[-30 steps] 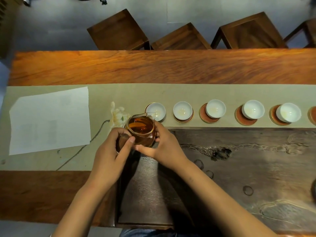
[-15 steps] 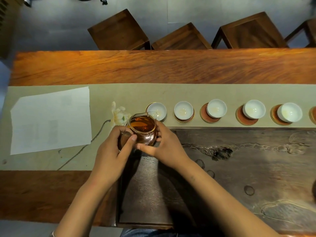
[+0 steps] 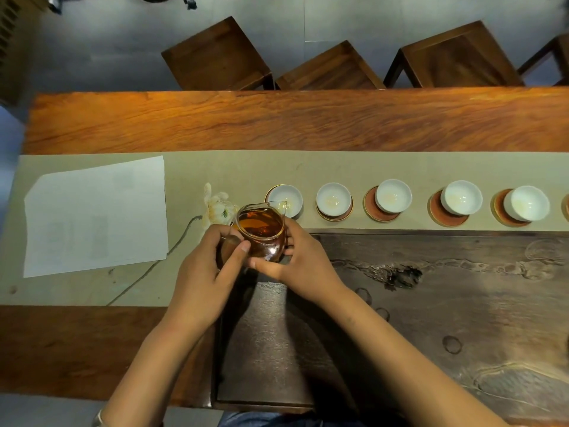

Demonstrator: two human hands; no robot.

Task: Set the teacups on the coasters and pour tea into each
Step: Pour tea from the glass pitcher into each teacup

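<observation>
A glass pitcher (image 3: 261, 232) of amber tea is held between both hands, its spout tipped over the leftmost white teacup (image 3: 288, 197). My left hand (image 3: 206, 266) grips its brown handle side; my right hand (image 3: 303, 260) cups its right wall. Several more white teacups stand in a row to the right on round reddish coasters: one (image 3: 333, 199), another (image 3: 393, 196), a third (image 3: 461, 198) and a last one (image 3: 528, 203). Each of these holds only a faint yellowish trace. I cannot tell if tea is flowing.
A beige runner (image 3: 369, 167) carries the cups. A white paper sheet (image 3: 95, 214) lies at the left, a painted flower (image 3: 217, 208) beside the pitcher. The dark carved tea tray (image 3: 431, 303) fills the near right. Wooden stools (image 3: 332, 69) stand beyond the table.
The pitcher has tilted a little further toward the leftmost cup, with both hands staying around it. The cups have not moved.
</observation>
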